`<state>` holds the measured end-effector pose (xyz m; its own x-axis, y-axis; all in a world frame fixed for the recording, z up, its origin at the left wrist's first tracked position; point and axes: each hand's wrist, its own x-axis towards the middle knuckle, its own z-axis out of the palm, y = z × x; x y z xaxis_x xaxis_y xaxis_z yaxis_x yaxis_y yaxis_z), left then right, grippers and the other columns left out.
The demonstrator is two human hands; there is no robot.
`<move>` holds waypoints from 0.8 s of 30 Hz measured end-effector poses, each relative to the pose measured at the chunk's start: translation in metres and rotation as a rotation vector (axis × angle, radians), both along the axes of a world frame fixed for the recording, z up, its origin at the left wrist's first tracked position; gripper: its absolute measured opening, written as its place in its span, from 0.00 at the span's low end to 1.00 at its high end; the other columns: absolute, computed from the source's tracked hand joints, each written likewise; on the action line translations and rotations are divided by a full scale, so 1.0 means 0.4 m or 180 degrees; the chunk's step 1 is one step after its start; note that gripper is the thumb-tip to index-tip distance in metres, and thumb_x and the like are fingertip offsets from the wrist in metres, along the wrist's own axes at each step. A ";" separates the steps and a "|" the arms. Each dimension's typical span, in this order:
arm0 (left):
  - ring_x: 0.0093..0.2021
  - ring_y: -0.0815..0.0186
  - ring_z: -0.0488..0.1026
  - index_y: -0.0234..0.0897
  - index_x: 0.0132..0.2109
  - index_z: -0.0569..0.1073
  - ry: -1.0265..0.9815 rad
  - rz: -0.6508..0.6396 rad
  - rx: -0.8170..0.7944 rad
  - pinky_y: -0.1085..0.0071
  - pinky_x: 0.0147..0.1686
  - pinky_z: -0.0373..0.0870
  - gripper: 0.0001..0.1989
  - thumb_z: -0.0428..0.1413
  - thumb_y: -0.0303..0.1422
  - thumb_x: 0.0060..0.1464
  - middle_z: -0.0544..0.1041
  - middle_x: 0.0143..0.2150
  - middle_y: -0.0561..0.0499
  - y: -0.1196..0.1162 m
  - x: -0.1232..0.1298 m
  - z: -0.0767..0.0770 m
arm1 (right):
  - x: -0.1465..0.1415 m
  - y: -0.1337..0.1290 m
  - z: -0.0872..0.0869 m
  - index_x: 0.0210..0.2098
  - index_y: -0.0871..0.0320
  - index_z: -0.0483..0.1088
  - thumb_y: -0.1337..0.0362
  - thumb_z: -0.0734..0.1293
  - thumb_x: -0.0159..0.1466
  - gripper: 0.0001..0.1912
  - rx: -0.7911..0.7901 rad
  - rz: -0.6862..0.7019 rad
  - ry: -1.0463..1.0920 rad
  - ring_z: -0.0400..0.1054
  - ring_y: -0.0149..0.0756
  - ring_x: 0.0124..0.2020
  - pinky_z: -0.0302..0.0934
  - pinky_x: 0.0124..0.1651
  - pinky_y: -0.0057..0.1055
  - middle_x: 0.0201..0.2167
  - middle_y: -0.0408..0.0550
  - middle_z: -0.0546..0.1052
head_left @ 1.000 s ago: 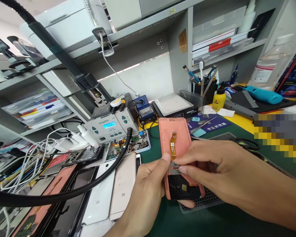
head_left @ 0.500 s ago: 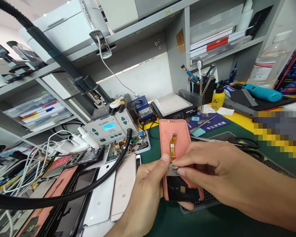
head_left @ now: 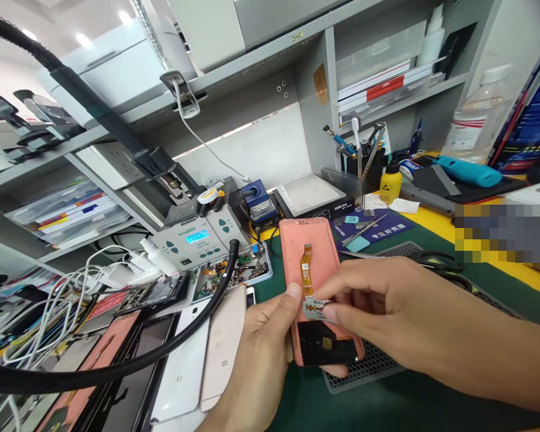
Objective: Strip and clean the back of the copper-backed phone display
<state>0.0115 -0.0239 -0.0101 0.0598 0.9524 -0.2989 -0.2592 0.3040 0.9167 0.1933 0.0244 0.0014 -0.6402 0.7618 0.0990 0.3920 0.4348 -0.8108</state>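
My left hand (head_left: 270, 342) grips a phone screen assembly (head_left: 292, 252) with a pink back, thumb on its left edge and fingers underneath. An orange flex cable (head_left: 306, 270) lies along the pink surface. Pinched between the thumb and forefinger of my right hand (head_left: 378, 312) is a razor blade (head_left: 314, 308), flat against the assembly just below the cable. The fingers cover the blade's right end. A black section (head_left: 326, 343) with a small gold patch makes up the assembly's lower part.
A rework station (head_left: 198, 240) with a lit display stands behind, beside a tray of small parts (head_left: 256, 264). Its black hose (head_left: 216, 294) curves across several phones at left. Scissors (head_left: 441, 261) and a perforated mat (head_left: 342, 381) lie at right. Tweezers (head_left: 371, 225) rest on a blue card.
More of the razor blade's face now shows between my hands. Phone assembly and hands sit slightly further left in view; the background has shifted left too.
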 end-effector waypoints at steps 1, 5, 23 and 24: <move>0.28 0.59 0.80 0.25 0.43 0.81 0.0042 0.0006 0.0010 0.71 0.25 0.75 0.24 0.62 0.47 0.58 0.82 0.30 0.41 0.000 -0.001 -0.001 | -0.001 0.001 0.003 0.33 0.50 0.78 0.61 0.64 0.71 0.13 -0.0114 -0.0046 0.0020 0.66 0.26 0.23 0.56 0.24 0.24 0.23 0.35 0.77; 0.27 0.60 0.79 0.26 0.44 0.81 0.0083 0.0036 0.0066 0.69 0.26 0.76 0.25 0.62 0.49 0.58 0.82 0.29 0.42 -0.001 -0.004 -0.003 | -0.004 0.001 0.020 0.36 0.51 0.78 0.57 0.65 0.70 0.11 -0.0526 -0.0079 0.0200 0.68 0.28 0.24 0.58 0.24 0.23 0.24 0.38 0.78; 0.30 0.62 0.80 0.31 0.44 0.80 0.0082 0.0203 0.0924 0.70 0.26 0.81 0.14 0.61 0.40 0.62 0.82 0.35 0.43 -0.001 -0.030 0.039 | 0.036 0.016 0.031 0.37 0.55 0.78 0.50 0.72 0.65 0.14 -0.0174 -0.0603 0.0904 0.65 0.29 0.22 0.61 0.25 0.25 0.23 0.41 0.75; 0.30 0.62 0.80 0.31 0.44 0.80 0.0044 0.0209 0.0926 0.69 0.27 0.81 0.14 0.61 0.39 0.62 0.82 0.35 0.44 -0.001 -0.031 0.039 | 0.037 0.016 0.030 0.37 0.55 0.77 0.51 0.71 0.65 0.13 -0.0202 -0.0617 0.0926 0.65 0.29 0.22 0.60 0.25 0.25 0.23 0.40 0.75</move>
